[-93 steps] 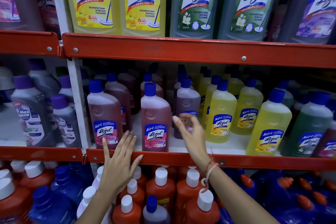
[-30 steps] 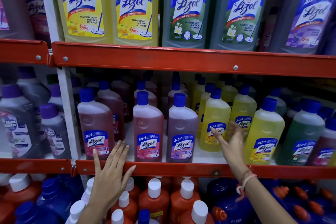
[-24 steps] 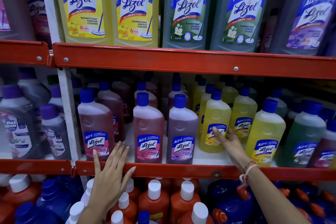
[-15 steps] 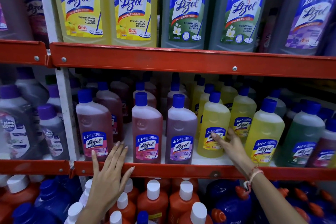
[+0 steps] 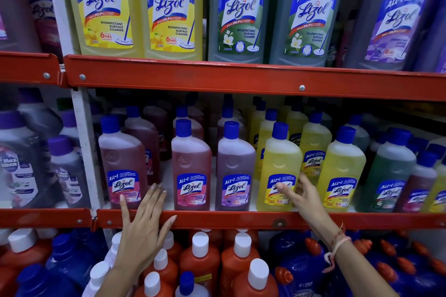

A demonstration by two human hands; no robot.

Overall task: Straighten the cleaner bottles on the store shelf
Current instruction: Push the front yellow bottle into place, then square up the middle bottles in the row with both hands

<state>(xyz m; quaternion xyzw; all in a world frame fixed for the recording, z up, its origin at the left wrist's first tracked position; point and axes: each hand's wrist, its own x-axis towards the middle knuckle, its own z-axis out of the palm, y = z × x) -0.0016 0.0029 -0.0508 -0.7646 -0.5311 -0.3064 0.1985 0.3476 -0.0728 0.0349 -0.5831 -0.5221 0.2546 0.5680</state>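
Lizol cleaner bottles with blue caps stand upright along the front of the middle shelf: two pink bottles, a purple bottle, then yellow ones. My right hand wraps the lower label of the front yellow bottle, thumb on the label, fingers round its right side. My left hand lies flat and open on the red shelf edge, fingertips by the left pink bottle's base. Another yellow bottle stands to the right.
Large Lizol bottles fill the upper shelf behind its red rail. Orange bottles with white caps and blue bottles crowd the lower shelf. A white upright post divides off grey bottles with purple caps at the left.
My right hand went from the purple bottle, now at the shelf front, to the yellow one and drew it forward into the front row. My left hand stayed on the shelf edge.
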